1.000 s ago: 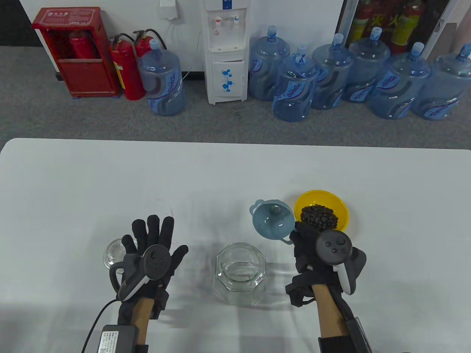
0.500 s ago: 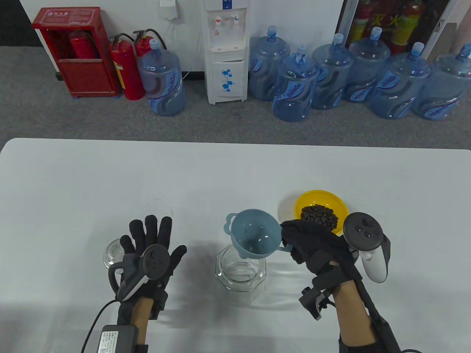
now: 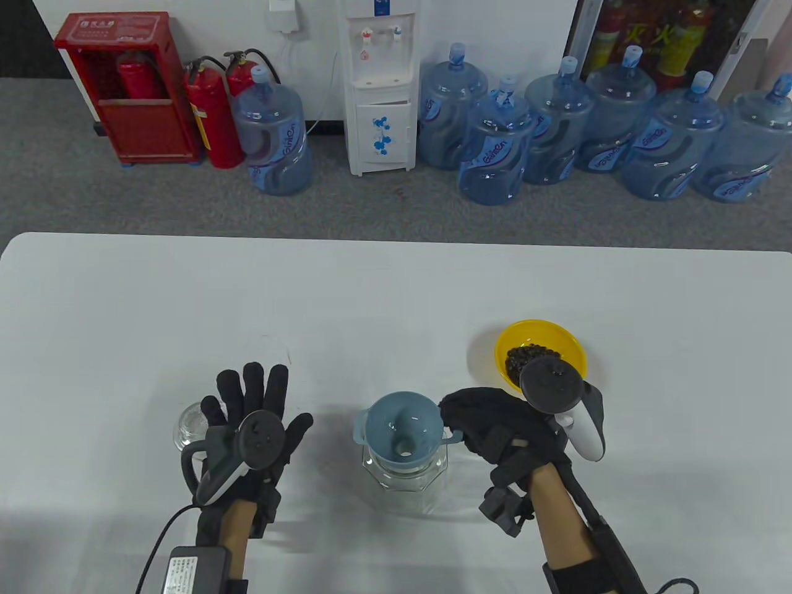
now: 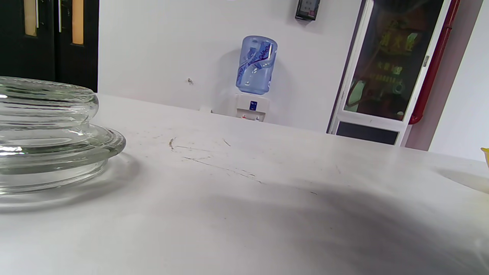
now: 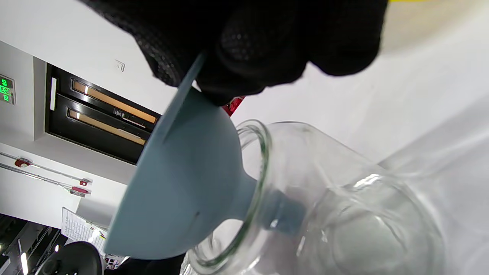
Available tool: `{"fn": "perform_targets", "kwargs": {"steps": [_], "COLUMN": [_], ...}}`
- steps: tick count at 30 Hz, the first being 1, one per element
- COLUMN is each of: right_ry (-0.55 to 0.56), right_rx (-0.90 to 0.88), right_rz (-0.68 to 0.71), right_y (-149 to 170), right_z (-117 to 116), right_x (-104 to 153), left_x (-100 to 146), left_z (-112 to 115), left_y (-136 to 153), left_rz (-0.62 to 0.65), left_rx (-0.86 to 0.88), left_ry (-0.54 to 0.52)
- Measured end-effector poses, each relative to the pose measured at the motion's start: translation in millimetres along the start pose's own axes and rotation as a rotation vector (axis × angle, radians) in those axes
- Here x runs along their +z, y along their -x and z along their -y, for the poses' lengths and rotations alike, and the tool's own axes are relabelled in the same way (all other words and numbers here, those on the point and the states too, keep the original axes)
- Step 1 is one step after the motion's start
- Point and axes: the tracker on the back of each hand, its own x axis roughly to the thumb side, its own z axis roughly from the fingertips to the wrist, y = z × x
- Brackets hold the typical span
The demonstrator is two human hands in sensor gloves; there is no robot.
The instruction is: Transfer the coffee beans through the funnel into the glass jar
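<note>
the jar (image 3: 405,479) stands on the table (image 3: 396,297) with the funnel (image 3: 403,432) in its mouth, spout inside the neck. beans (image 3: 516,361) fill the yellow bowl (image 3: 539,337) behind. the right hand (image 3: 501,427) pinches the funnel's rim tab. the left hand (image 3: 250,421) lies flat, fingers spread, beside the glass lid (image 3: 190,426). half a second ago the funnel hung tilted above the jar.

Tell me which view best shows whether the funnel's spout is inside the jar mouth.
The right wrist view: the blue funnel is seen side-on, its spout poking through the rim of the glass jar, its tab pinched by the right hand. The table view only looks into the funnel from above. The left wrist view misses it.
</note>
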Motion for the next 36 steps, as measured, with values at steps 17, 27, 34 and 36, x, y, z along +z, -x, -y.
{"fn": "perform_targets", "kwargs": {"steps": [17,27,34,36], "right_ry": [0.105,0.64,0.626,0.602], "right_rx": [-0.029,0.21,0.269,0.238], "right_rz": [-0.03,-0.335,-0.557,-0.59], "right_y": [29,95,135,144], "right_z": [29,93,90,89], "right_x": [6,7,-25,-31], "left_x": [0,-1,-1,-2], "left_z": [0,0,-1,-1], "left_y": [1,1,2,2], "left_rz": [-0.01,-0.004,-0.005,-0.005], "left_rx": [-0.01,-0.027,-0.027,-0.026], "left_ry": [0.006,0.007,0.004,0.007]}}
